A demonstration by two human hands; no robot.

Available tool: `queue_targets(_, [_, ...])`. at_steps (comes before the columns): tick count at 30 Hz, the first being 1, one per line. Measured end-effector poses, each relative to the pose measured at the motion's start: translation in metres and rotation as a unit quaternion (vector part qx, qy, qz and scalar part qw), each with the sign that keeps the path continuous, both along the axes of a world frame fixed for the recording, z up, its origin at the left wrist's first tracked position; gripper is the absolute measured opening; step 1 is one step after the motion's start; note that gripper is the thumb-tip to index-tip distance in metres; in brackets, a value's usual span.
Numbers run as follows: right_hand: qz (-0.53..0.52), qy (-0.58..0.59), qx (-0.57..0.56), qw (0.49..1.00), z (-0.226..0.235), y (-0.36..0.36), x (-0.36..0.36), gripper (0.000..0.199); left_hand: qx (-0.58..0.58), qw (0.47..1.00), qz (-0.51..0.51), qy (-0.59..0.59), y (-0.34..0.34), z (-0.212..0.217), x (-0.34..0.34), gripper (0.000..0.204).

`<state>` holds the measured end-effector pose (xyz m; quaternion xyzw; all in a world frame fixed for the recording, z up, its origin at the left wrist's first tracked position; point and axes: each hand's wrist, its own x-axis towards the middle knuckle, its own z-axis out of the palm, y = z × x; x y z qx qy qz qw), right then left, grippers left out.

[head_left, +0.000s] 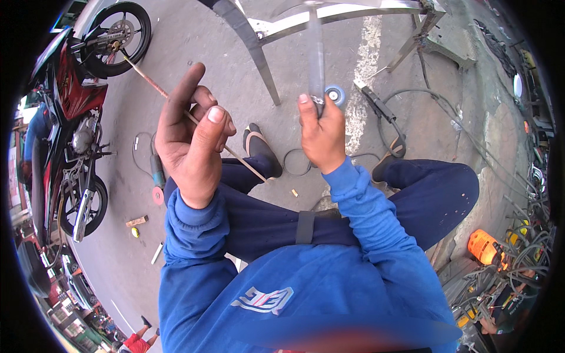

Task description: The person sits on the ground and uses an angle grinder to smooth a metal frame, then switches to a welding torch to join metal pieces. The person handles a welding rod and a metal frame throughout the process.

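Note:
My left hand [189, 141] is raised over my left knee with the index finger stretched up. Its thumb and other fingers pinch a thin rod [148, 79], which looks like a welding electrode; it is reddish toward the far end with a yellowish tip. In my closed right hand [325, 134] is the near end of a long grey metal tool [316, 53]. That tool is blurred and has a narrow crosswise head at the top, like a chipping hammer. A blue-grey caster wheel [335, 95] shows just beside my right fingers; what it is fixed to is hidden.
A metal frame [347, 12] stands ahead. To its right lie an electrode holder [376, 101] and its cable [459, 115]. An angle grinder [157, 170] lies left of my legs, beyond it a red motorcycle [73, 123]. An orange container [486, 247] and tangled cables [527, 253] are at right.

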<state>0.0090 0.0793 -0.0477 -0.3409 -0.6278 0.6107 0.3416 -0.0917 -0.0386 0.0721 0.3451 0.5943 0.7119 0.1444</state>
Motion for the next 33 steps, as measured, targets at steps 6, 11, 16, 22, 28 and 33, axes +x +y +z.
queue_targets(6, [0.003, -0.032, 0.074, 0.997, 0.001, 0.006, -0.001, 0.034, -0.003, 1.0, -0.001, -0.001, 0.0, -0.001, -0.001, 0.054])
queue_targets(11, [0.021, -0.034, 0.042, 0.998, -0.002, 0.013, -0.003, 0.035, 0.018, 1.0, -0.003, 0.003, 0.001, -0.001, -0.001, 0.061])
queue_targets(16, [0.008, 0.05, -0.033, 0.998, -0.002, 0.012, -0.004, 0.037, -0.002, 1.0, 0.005, -0.007, 0.001, -0.002, -0.002, 0.069])
queue_targets(22, [0.019, -0.029, 0.083, 0.996, 0.001, 0.011, -0.002, 0.036, 0.005, 1.0, -0.019, -0.011, 0.002, -0.004, -0.003, 0.071])
queue_targets(28, [0.029, -0.09, 0.052, 0.994, -0.002, 0.005, -0.005, 0.034, -0.028, 0.999, -0.025, 0.005, 0.003, -0.003, 0.0, 0.072])
queue_targets(33, [0.009, -0.023, -0.022, 0.999, 0.0, 0.006, -0.001, 0.034, -0.046, 0.999, -0.003, 0.023, 0.007, -0.004, 0.003, 0.072])
